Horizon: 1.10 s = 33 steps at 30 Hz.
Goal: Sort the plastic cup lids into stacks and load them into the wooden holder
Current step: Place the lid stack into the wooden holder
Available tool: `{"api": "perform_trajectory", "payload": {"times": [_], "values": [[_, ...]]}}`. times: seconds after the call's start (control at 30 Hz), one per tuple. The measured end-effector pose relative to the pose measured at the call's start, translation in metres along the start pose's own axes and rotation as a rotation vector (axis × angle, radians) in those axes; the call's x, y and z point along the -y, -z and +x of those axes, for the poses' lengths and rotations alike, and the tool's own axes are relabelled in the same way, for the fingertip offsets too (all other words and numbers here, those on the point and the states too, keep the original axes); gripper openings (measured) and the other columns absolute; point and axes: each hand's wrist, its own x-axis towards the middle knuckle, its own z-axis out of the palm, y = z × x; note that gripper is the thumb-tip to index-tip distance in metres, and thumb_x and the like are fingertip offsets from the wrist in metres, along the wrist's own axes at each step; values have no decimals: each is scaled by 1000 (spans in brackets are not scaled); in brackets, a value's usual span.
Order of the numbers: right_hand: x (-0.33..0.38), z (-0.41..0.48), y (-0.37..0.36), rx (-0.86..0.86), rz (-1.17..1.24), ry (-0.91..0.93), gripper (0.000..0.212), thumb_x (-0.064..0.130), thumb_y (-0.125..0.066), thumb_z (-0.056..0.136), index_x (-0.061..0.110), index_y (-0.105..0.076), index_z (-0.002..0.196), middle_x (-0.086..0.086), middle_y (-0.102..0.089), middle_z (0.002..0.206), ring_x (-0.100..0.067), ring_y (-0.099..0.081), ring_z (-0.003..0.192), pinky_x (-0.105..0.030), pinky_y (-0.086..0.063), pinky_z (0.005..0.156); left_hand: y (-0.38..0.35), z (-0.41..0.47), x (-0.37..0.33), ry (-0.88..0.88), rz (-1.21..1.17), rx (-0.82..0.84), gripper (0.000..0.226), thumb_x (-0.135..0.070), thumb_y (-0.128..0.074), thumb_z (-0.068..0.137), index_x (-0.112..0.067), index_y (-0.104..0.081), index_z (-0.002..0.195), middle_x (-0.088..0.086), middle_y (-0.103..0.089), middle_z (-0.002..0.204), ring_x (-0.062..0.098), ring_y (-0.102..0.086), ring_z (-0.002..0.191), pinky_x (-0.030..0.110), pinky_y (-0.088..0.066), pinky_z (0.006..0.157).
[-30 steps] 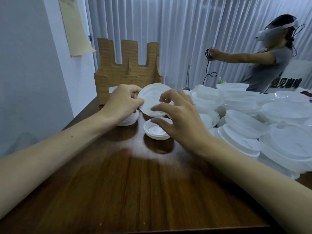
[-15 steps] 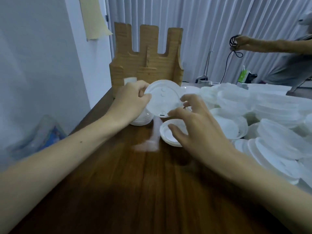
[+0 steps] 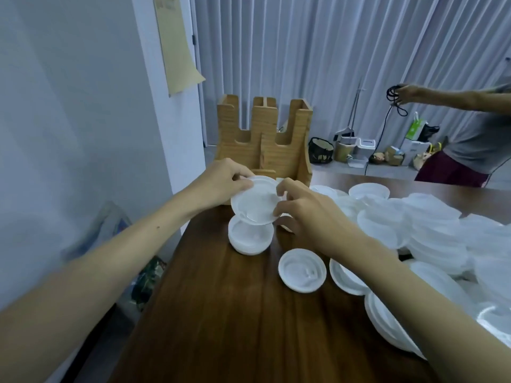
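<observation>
Near the counter's far end, the left hand pinches one rim of a lid over a small stack before the wooden holder, the right hand pinching the opposite rim: probably light, bendy and slick, best gripped by its edges.

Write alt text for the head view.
The left hand and right hand hold a white lid over a short stack on the table, before the wooden holder. A single lid and a loose pile lie to the right.
</observation>
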Motion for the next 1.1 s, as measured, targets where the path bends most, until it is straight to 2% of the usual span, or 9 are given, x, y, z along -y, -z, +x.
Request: {"api": "perform_trajectory", "payload": {"times": [0.13, 0.23, 0.33, 0.43, 0.5, 0.67, 0.8, 0.97, 1.1], "values": [[4, 3, -21, -73, 23, -20, 10, 14, -79, 68, 11, -70, 65, -3, -58, 73, -21, -57, 57, -29, -41, 39, -3, 4, 13, 20, -82, 21, 26, -11, -63, 87, -14, -69, 112, 1, -66, 101, 13, -59, 88, 16, -46, 74], [10, -3, -45, -76, 35, -47, 20, 17, -86, 65, 10, -67, 63, -2, -57, 68, -21, -55, 55, -29, -42, 42, -18, 8, 26, -9, -99, 41, 30, -3, -64, 85, -15, -68, 113, -1, -66, 99, 3, -58, 85, 7, -45, 72], [17, -5, -60, -103, 63, -215, 30, 27, -90, 57, 12, -68, 72, -5, -57, 82, -21, -55, 68, -24, -36, 53, -29, 16, 38, 3, -105, 13, 28, -2, -65, 84, -14, -70, 109, -2, -69, 102, -3, -60, 86, 4, -47, 73], [17, -1, -71, -73, 139, -382, 53, 38, -87, 57, 16, -60, 96, -12, -53, 118, -31, -53, 107, -31, -41, 81, -37, 23, 46, 3, -118, 24, 25, -3, -66, 83, -13, -71, 106, -3, -70, 97, -1, -63, 86, 5, -47, 75], [16, 2, -73, -27, 248, -431, 69, 42, -84, 61, 15, -50, 115, -11, -45, 132, -30, -43, 125, -31, -31, 94, -42, 26, 49, -6, -124, 56, 25, -5, -68, 83, -14, -70, 106, -5, -69, 95, -1, -63, 86, 4, -47, 74], [16, 7, -75, -23, 406, -526, 91, 44, -80, 62, 22, -31, 136, 13, -39, 122, -15, -45, 119, -25, -28, 94, -48, 31, 58, 13, -213, 45, 25, -16, -65, 89, -19, -67, 113, -5, -69, 100, 2, -62, 91, 2, -45, 75], [19, 12, -71, 19, 415, -557, 100, 46, -83, 62, 25, -26, 141, 11, -43, 120, -13, -44, 118, -28, -29, 102, -46, 29, 73, 81, -208, -89, 24, -20, -55, 95, -19, -66, 116, -8, -63, 108, 3, -57, 98, 5, -41, 77], [26, 19, -78, 103, 340, -525, 103, 57, -78, 63, 30, -23, 146, 11, -43, 138, -9, -40, 127, -26, -24, 105, -49, 26, 88, 119, -220, -37, 22, -19, -55, 95, -19, -68, 113, -6, -66, 108, 2, -58, 95, 7, -41, 78], [26, 21, -82, 107, 320, -553, 103, 57, -78, 63, 32, -23, 146, 12, -42, 140, -10, -39, 127, -25, -23, 105, -49, 18, 85, 126, -241, 40, 22, -27, -55, 94, -22, -67, 112, -14, -65, 99, -5, -58, 91, 2, -41, 72]]}}
